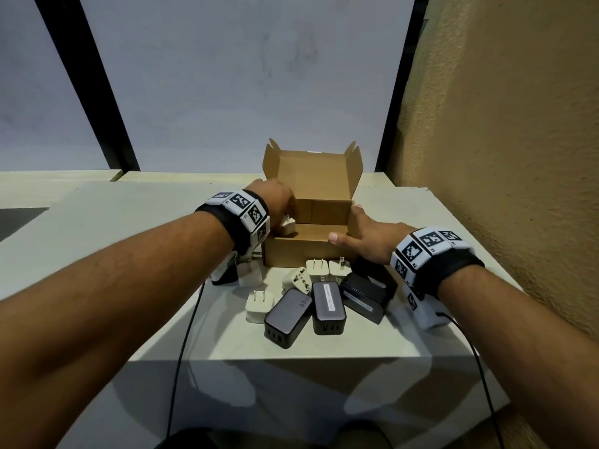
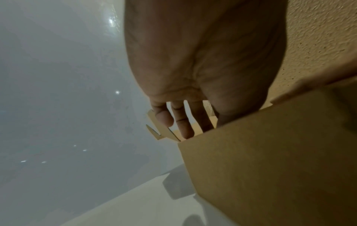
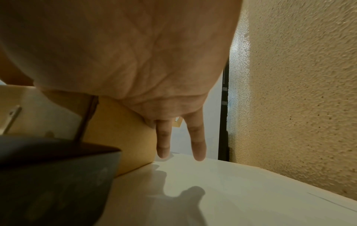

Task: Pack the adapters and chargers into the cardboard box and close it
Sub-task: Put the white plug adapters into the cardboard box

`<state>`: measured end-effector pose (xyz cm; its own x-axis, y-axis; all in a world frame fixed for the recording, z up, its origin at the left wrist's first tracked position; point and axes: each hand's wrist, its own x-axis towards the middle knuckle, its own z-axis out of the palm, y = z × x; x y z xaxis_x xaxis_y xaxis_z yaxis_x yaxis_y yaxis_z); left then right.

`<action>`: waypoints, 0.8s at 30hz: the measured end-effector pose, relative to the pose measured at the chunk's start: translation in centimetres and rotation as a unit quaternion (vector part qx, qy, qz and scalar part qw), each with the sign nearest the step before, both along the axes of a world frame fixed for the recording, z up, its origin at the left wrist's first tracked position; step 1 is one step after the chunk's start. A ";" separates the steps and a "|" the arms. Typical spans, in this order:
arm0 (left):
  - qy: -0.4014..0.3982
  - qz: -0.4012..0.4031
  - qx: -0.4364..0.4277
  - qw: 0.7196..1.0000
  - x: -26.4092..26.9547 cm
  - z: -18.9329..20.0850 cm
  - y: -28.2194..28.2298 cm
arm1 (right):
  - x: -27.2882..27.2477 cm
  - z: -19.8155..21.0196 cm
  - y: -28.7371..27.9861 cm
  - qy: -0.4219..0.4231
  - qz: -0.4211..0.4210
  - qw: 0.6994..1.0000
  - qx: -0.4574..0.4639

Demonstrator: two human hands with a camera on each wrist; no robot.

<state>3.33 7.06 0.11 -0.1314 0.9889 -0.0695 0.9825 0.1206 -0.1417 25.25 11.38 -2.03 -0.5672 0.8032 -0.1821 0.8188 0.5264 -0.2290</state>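
On the pale table we count four dark block chargers, then five white plug adapters. Beyond, our flat right hand steadies the open brown cardboard box; our left hand lowers a sixth white adapter inside.

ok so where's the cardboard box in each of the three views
Head: the cardboard box stands open at the centre of the picture, lid up, between the left hand and the right hand.
Left wrist: its brown side wall fills the lower right, fingers reaching over the rim.
Right wrist: its side shows left of centre, behind a dark charger.
Shared landmark: the rough tan wall on the right in all three.
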 end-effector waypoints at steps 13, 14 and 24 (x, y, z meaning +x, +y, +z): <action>0.058 -0.003 0.014 0.998 -0.4 -0.4 0.2 | 0.0 -0.2 0.3 -0.008 -0.004 1.000 0.000; 0.064 -0.009 0.022 0.998 -0.4 -0.6 0.2 | 0.0 -0.3 0.4 -0.006 -0.005 1.000 -0.001; 0.094 -0.040 0.033 0.994 -0.1 -0.7 -0.2 | -0.1 -0.2 0.1 -0.010 -0.009 1.000 0.005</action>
<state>3.25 6.87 -0.58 -0.0565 0.9983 0.0138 0.9460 0.0580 -0.3190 25.19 11.52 -2.22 -0.5488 0.8152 -0.1849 0.8327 0.5137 -0.2068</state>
